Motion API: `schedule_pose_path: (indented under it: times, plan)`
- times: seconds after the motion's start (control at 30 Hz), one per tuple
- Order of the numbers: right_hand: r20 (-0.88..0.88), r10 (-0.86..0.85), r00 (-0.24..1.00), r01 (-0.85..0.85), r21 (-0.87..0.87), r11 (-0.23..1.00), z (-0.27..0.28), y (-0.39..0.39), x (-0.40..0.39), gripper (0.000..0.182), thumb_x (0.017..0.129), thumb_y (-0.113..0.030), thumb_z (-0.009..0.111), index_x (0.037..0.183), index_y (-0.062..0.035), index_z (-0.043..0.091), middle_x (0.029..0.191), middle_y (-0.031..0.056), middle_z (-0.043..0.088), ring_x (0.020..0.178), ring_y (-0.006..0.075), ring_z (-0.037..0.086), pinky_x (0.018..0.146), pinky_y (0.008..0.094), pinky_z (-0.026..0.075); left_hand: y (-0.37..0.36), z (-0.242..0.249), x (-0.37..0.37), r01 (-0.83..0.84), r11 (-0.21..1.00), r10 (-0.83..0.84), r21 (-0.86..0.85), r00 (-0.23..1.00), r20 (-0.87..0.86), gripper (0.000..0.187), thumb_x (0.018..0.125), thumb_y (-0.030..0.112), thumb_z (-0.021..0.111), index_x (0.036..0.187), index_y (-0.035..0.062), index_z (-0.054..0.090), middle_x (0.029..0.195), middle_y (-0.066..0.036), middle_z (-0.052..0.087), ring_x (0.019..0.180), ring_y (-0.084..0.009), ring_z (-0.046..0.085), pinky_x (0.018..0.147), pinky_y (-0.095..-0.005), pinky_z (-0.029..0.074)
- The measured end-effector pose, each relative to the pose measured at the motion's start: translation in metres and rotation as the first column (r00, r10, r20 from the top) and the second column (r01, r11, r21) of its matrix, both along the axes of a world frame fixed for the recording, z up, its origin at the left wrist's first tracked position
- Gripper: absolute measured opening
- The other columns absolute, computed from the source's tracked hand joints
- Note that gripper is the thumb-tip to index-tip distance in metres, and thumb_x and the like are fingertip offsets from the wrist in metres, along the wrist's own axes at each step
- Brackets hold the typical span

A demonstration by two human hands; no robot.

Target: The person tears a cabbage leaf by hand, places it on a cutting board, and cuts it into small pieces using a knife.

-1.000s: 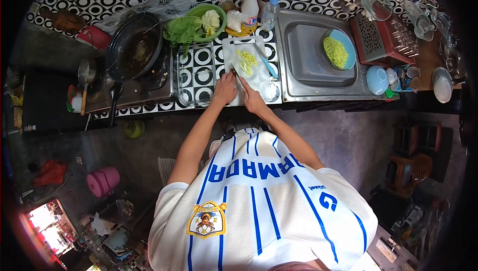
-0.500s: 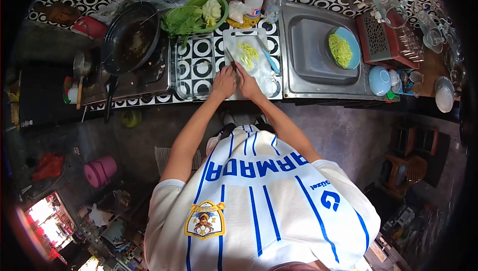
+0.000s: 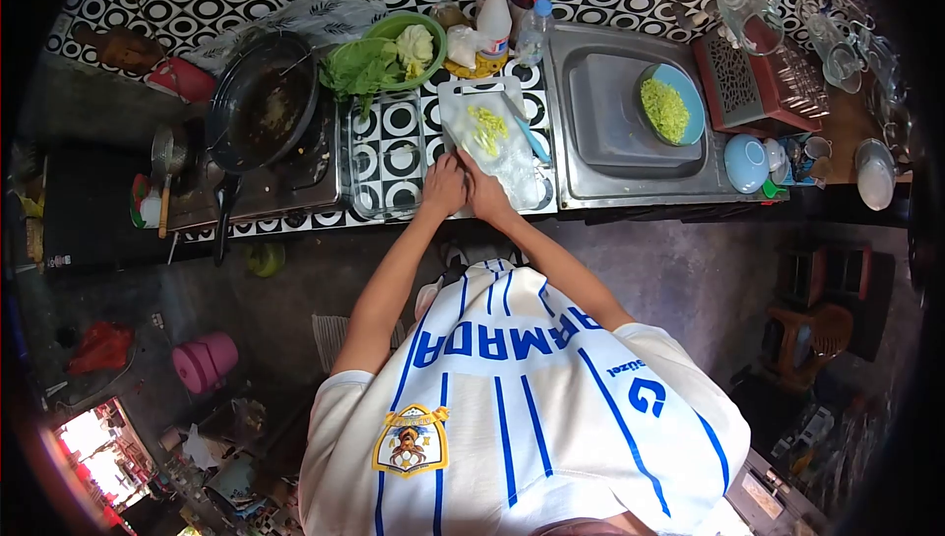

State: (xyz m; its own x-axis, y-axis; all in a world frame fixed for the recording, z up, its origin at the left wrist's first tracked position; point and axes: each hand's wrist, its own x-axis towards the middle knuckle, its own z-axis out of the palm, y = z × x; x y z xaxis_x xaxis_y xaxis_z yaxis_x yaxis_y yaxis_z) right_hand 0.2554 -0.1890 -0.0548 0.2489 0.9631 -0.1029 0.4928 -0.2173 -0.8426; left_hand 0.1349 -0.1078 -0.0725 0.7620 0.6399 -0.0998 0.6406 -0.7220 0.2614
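Close together at the near left part of a white cutting board [image 3: 517, 177] are my left hand [image 3: 445, 187] and my right hand [image 3: 485, 193]. Both have curled fingers that meet at the tips; whatever they hold is too small or hidden to name. Just beyond the fingertips, pale green-yellow chopped vegetable strips [image 3: 486, 129] lie on the board. A knife with a light blue handle [image 3: 534, 139] rests along the board's right side, apart from my hands.
Left of the board are a glass tray [image 3: 386, 203] and a black wok [image 3: 264, 103] on the stove. Behind stand a green basket [image 3: 436, 62] of leafy vegetables and a white bottle [image 3: 494, 16]. A blue bowl [image 3: 695, 108] of shredded vegetable sits right, over the sink [image 3: 591, 182].
The view has tilted, so everything on the counter appears lower. A thin blade-like strip seen beyond my fingers before no longer shows. My hands stay together by the board's near left part.
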Motion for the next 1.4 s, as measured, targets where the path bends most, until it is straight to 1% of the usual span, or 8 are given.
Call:
schedule_pose_path:
  times: [0.23,0.37,0.47,0.6,0.77,0.9,1.07,1.4]
  plan:
    - [-0.025,0.038,0.999,-0.037,0.038,0.999,-0.001,-0.012,0.013,0.059,0.101,-0.011,0.047,0.157,-0.0205,0.032,0.089,0.0375,0.064,0.081,0.0566,0.062,0.071,0.0605,0.047,0.002,0.001,-0.001,-0.026,0.999,0.029,-0.045,0.997,0.067,0.045,0.082,0.021,0.067,0.121,-0.0008,0.065,0.142,-0.014,0.051,0.136,-0.0320,0.042,0.107,-0.0456,0.042]
    - [0.006,0.097,0.995,-0.097,-0.052,0.994,0.009,-0.059,0.020,0.058,0.102,-0.010,0.046,0.157,-0.0147,0.032,0.099,0.0386,0.064,0.092,0.0571,0.061,0.081,0.0582,0.047,-0.001,0.001,0.001,-0.073,0.996,0.081,-0.048,0.979,0.189,0.046,0.081,0.020,0.070,0.122,-0.0004,0.065,0.148,-0.015,0.048,0.135,-0.0318,0.045,0.107,-0.0461,0.043]
    - [0.013,0.102,0.995,-0.103,0.077,0.992,0.002,-0.069,0.036,0.058,0.102,-0.013,0.045,0.157,-0.0251,0.032,0.090,0.0344,0.066,0.085,0.0557,0.062,0.078,0.0604,0.047,0.008,-0.007,0.005,-0.132,0.980,0.168,-0.147,0.948,0.270,0.044,0.081,0.017,0.069,0.122,0.0000,0.065,0.147,-0.017,0.051,0.130,-0.0329,0.049,0.107,-0.0460,0.044]
    - [0.012,0.030,0.999,-0.031,0.090,0.995,0.030,-0.077,0.053,0.056,0.103,-0.015,0.044,0.157,-0.0271,0.034,0.081,0.0317,0.065,0.079,0.0534,0.063,0.075,0.0583,0.046,0.031,-0.010,0.016,-0.223,0.941,0.318,-0.256,0.845,0.430,0.039,0.086,0.011,0.066,0.123,-0.0014,0.065,0.124,-0.023,0.065,0.111,-0.0405,0.062,0.098,-0.0468,0.050]
    - [0.005,-0.078,0.997,0.077,0.088,0.993,0.028,-0.076,0.073,0.054,0.105,-0.016,0.042,0.157,-0.0271,0.035,0.072,0.0304,0.060,0.073,0.0516,0.062,0.073,0.0546,0.046,0.036,0.000,0.028,-0.331,0.907,0.410,-0.261,0.835,0.366,0.025,0.085,0.009,0.069,0.109,0.0044,0.072,0.098,-0.021,0.072,0.094,-0.0391,0.069,0.083,-0.0457,0.055]
    - [0.015,-0.079,0.997,0.076,0.121,0.990,0.027,-0.078,0.079,0.053,0.105,-0.018,0.041,0.157,-0.0280,0.034,0.093,0.0347,0.066,0.091,0.0535,0.063,0.082,0.0528,0.050,0.037,-0.006,0.030,-0.346,0.850,0.496,-0.398,0.781,0.380,0.017,0.083,0.006,0.071,0.100,0.0044,0.072,0.087,-0.017,0.073,0.085,-0.0341,0.072,0.076,-0.0408,0.056]
    - [-0.101,-0.089,0.991,0.084,-0.052,0.995,0.039,-0.074,0.085,0.050,0.106,-0.016,0.041,0.156,-0.0191,0.039,0.150,0.0207,0.050,0.138,0.0407,0.047,0.112,0.0381,0.039,0.040,-0.004,0.032,-0.289,0.810,0.539,-0.511,0.710,0.453,0.017,0.083,0.003,0.070,0.100,0.0040,0.072,0.083,-0.013,0.074,0.080,-0.0259,0.073,0.074,-0.0362,0.057]
    - [-0.066,-0.106,0.992,0.104,-0.035,0.994,0.032,-0.072,0.098,0.049,0.106,-0.017,0.042,0.155,-0.0186,0.040,0.140,0.0266,0.057,0.130,0.0432,0.055,0.107,0.0394,0.043,0.060,-0.006,0.041,-0.247,0.863,0.435,-0.442,0.808,0.398,0.029,0.078,-0.003,0.074,0.106,0.0017,0.073,0.094,-0.014,0.075,0.085,-0.0246,0.073,0.080,-0.0338,0.058]
